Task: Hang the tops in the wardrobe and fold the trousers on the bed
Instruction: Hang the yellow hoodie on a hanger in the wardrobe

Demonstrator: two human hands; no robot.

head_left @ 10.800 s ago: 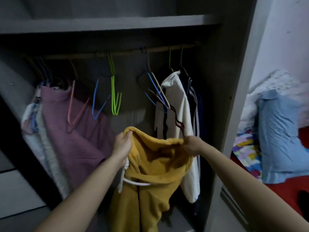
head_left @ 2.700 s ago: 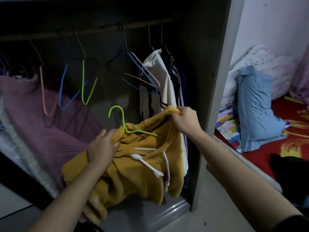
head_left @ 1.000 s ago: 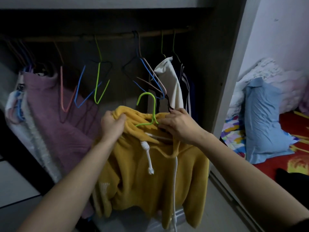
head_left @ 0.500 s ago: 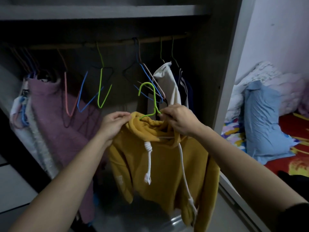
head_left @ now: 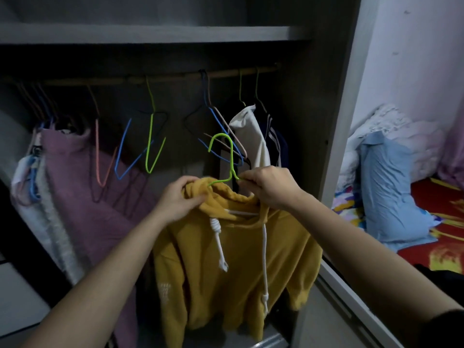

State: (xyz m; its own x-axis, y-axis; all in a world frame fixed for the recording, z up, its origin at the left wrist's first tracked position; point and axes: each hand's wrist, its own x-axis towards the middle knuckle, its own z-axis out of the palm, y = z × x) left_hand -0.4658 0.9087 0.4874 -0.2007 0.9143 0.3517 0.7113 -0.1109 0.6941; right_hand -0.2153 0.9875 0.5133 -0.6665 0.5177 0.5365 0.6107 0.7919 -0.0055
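Head view: the chief risk is the yellow hoodie [head_left: 233, 259] sliding off the green hanger [head_left: 227, 156] on the way up. One wire arm runs into the collar at the hanger's 8 o'clock, and whether either arm is seated in a shoulder is hidden by cloth; if not, the heavy body would drag the neck sideways and drop. A second risk is the hook fouling the bunch of empty hangers [head_left: 221, 126] crowded just behind it at 12 o'clock, below the rail [head_left: 175, 77]. The free stretch of rail lies nearer 11 o'clock. The long white drawstrings [head_left: 265, 259] could also catch (a minor nuisance, I'd judge).

The left hand [head_left: 180, 199] is curled closed, gripping a fold of hood cloth at the collar's 9 o'clock side. The right hand [head_left: 271, 187] is also closed, fingertips pinching the hanger where the wire twists at its neck, the palm over the collar at 3 o'clock.

The hoodie hangs mid-frame before the open wardrobe [head_left: 324, 96], not yet on the rail. The bed [head_left: 439, 209] lies at 3 o'clock.
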